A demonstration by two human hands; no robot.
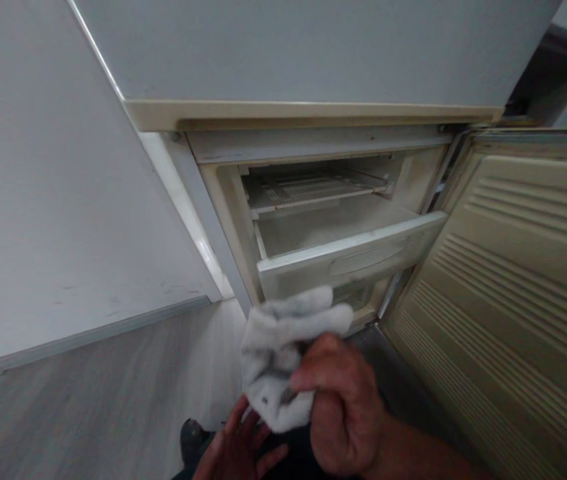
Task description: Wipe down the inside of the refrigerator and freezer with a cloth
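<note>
The right hand (346,407) is closed around a grey cloth (286,353), gathering it into a bunch so that a thick fold stands above the grip. The left hand (237,448) lies below the cloth with its fingers spread and partly open; it holds nothing, and contact between its fingertips and the cloth cannot be confirmed. Both hands are positioned in front of the lower compartment of a fridge (288,53). The door (493,313) is swung open to the right, and the drawer (350,257) is pulled part way out beneath a rack (308,190); this arrangement leaves the compartment interior exposed. The cloth is held just in front of the drawer
</note>
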